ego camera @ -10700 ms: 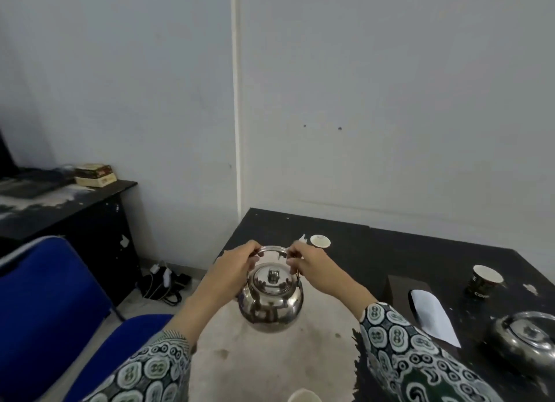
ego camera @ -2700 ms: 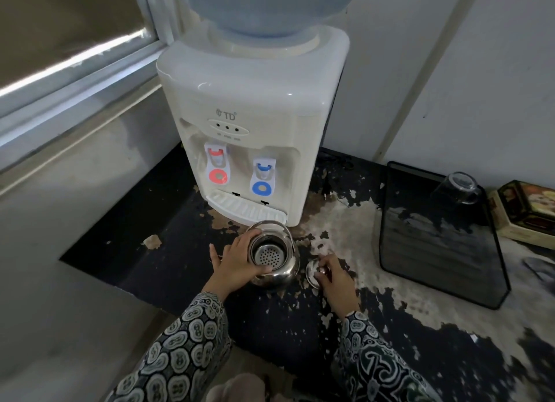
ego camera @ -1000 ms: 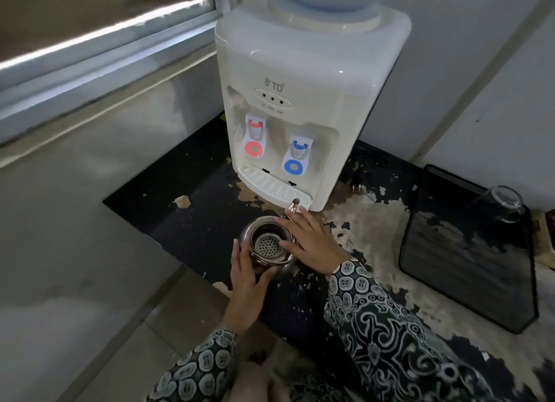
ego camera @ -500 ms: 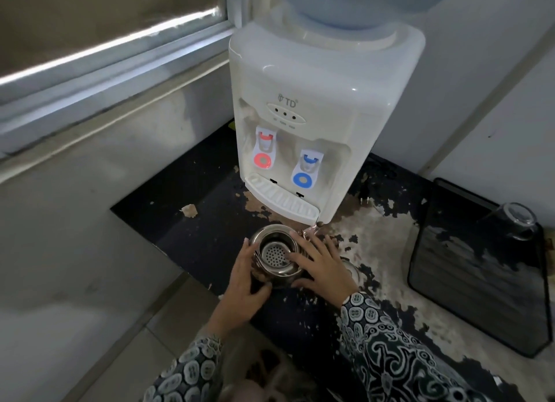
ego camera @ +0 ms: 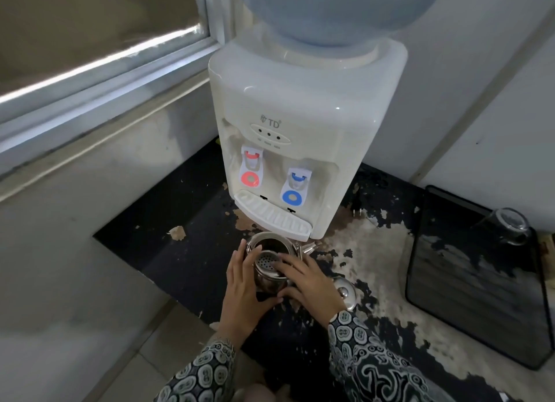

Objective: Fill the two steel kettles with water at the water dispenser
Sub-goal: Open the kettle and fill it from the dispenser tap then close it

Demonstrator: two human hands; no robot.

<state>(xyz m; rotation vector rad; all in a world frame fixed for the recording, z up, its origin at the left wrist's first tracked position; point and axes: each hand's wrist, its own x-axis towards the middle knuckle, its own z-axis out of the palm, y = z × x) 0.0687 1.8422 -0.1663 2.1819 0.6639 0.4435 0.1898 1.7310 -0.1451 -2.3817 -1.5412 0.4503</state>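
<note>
Window frame [ego camera: 99, 71] occupies the left. Left hand [ego camera: 244, 287] wraps the kettle [ego camera: 270, 262] from its left side, fingers curled against the steel wall. Kettle stands lidless on the worn black counter [ego camera: 186, 266], just in front of the water dispenser [ego camera: 300, 125] drip tray [ego camera: 270, 218]. Right hand [ego camera: 309, 284] pinches the perforated strainer [ego camera: 265, 262], tilted in the kettle mouth. Lid [ego camera: 345, 290] lies just right of that hand; a black tray [ego camera: 474, 305] stands farther right.

Lower centre of the frame: the kettle [ego camera: 271, 269] body is largely covered by the left hand [ego camera: 243, 293] and right hand [ego camera: 309, 284]. The lid [ego camera: 345, 290] is half hidden behind the right wrist. The water bottle [ego camera: 333, 8] is cut off by the top edge; the labels under the dispenser [ego camera: 300, 125] indicator lights are too small to read.
</note>
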